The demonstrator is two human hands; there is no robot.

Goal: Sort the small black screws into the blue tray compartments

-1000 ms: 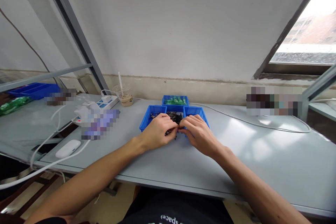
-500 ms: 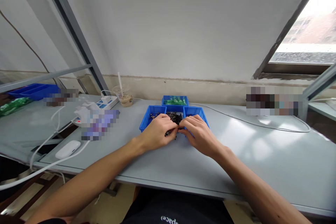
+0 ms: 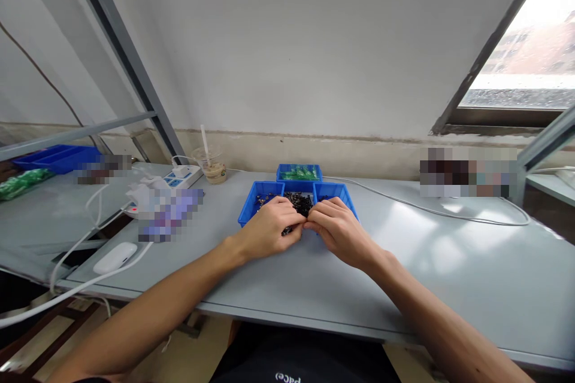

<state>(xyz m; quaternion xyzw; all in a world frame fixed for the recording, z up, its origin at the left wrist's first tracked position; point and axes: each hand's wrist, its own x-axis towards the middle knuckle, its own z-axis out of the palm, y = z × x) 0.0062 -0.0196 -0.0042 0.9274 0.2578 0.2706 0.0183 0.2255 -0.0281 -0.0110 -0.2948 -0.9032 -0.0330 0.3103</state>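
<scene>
My left hand [image 3: 275,227] and my right hand [image 3: 335,227] meet fingertip to fingertip over a heap of small dark parts [image 3: 298,201]. Both are pinched closed; whatever sits between the fingertips is too small to make out. Under my left hand is a blue bin [image 3: 248,210] with small brassy and dark pieces in it. A second blue bin [image 3: 349,198] lies partly beneath my right hand, its contents mostly hidden. Behind the heap, a third blue bin [image 3: 299,173] holds green packets.
A power strip [image 3: 182,178], a plastic cup with a straw [image 3: 214,172] and a white rounded case [image 3: 115,258] are on the left of the table [image 3: 431,275]. White cables run along the left side, and another cable [image 3: 431,210] curves across the right.
My hands stay over the heap, and their fingertips have come slightly closer together. The bins have not moved, and the whole view shifts a little.
</scene>
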